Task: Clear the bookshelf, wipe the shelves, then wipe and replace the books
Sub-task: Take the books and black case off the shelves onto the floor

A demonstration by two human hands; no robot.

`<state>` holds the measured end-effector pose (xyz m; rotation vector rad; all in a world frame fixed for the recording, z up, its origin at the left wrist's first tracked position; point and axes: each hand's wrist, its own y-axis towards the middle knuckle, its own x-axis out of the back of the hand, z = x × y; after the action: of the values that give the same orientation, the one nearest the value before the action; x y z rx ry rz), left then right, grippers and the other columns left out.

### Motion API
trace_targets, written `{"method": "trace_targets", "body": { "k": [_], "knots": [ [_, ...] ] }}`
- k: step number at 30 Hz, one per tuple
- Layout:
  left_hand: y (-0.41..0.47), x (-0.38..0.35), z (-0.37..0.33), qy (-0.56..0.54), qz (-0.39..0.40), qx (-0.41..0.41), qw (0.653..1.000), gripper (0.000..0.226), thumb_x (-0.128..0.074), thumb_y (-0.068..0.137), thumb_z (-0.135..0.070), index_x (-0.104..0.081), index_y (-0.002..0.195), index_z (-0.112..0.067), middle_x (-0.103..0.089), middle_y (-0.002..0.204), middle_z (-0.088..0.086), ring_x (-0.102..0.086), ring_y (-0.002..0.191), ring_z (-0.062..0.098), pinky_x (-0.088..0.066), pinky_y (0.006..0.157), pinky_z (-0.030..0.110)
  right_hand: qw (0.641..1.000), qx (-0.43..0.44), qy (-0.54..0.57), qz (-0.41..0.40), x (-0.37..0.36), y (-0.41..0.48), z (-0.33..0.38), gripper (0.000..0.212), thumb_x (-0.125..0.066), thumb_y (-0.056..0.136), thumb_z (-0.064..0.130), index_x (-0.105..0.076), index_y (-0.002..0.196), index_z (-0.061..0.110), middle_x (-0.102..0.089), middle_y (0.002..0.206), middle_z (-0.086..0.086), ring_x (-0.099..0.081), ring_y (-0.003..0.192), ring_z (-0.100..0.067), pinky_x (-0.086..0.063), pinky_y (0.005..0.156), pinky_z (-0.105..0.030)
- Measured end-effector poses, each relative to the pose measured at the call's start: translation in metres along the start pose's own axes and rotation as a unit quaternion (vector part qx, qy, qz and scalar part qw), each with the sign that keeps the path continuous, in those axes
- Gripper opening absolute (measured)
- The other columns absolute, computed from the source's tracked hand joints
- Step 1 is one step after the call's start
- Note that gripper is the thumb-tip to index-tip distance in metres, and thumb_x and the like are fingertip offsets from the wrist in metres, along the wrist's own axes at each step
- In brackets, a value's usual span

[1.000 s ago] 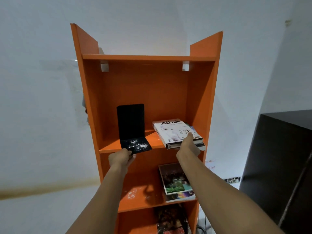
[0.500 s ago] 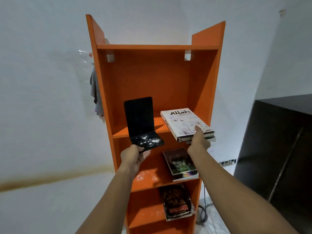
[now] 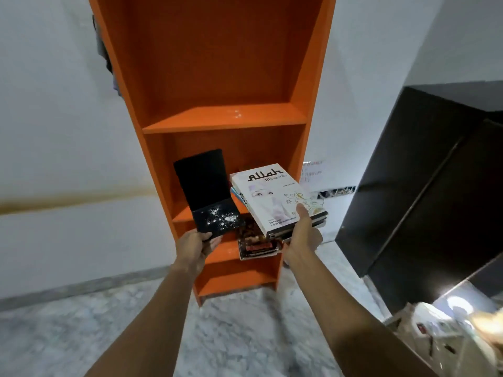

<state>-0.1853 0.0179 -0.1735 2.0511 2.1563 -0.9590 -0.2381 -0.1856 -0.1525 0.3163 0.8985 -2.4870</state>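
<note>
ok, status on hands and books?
Left hand grips black bookend. Right hand holds white book stack, thumb on top. Dark book on lower shelf.

On my remote feed, white walls meet a pale marbled floor, a brownish stain band running along the left wall above a grey skirting. A tall dark cabinet stands at right, with a bright glare low beside it.

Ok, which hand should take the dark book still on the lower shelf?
Left, probably: the left hand holds only the black bookend, while the right hand carries a stack of books. The dark book lies between them.
</note>
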Motion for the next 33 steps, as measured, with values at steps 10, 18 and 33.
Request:
{"method": "trace_targets", "body": {
  "k": [10, 18, 33],
  "knots": [
    [0.028, 0.039, 0.124, 0.078, -0.111, 0.117, 0.984, 0.017, -0.050, 0.092, 0.016, -0.062, 0.093, 0.004, -0.067, 0.077, 0.017, -0.066, 0.058, 0.020, -0.057, 0.053, 0.024, 0.977, -0.104, -0.127, -0.136, 0.063, 0.075, -0.081, 0.065, -0.082, 0.078, 0.044, -0.059, 0.126, 0.008, -0.070, 0.112, -0.011, -0.071, 0.087, -0.028, -0.059, 0.056, -0.032],
    [0.173, 0.149, 0.323, 0.094, -0.133, 0.224, 0.961, 0.019, -0.049, 0.089, 0.018, -0.061, 0.088, 0.004, -0.063, 0.067, 0.012, -0.066, 0.057, 0.020, -0.060, 0.057, 0.025, 0.943, -0.175, -0.171, -0.228, 0.163, 0.277, -0.314, 0.093, -0.074, 0.037, 0.074, -0.070, 0.112, 0.019, -0.076, 0.096, -0.007, -0.074, 0.084, -0.034, -0.061, 0.081, -0.049],
    [0.383, 0.336, 0.669, 0.067, -0.268, 0.216, 0.936, 0.030, -0.051, 0.094, 0.018, -0.056, 0.119, 0.001, -0.067, 0.088, 0.018, -0.066, 0.074, 0.027, -0.061, 0.057, 0.027, 0.963, -0.206, -0.126, -0.116, 0.258, 0.495, -0.643, 0.046, -0.081, 0.086, 0.026, -0.064, 0.127, 0.016, -0.076, 0.116, -0.008, -0.074, 0.103, -0.027, -0.061, 0.076, -0.040]
  ]
}}
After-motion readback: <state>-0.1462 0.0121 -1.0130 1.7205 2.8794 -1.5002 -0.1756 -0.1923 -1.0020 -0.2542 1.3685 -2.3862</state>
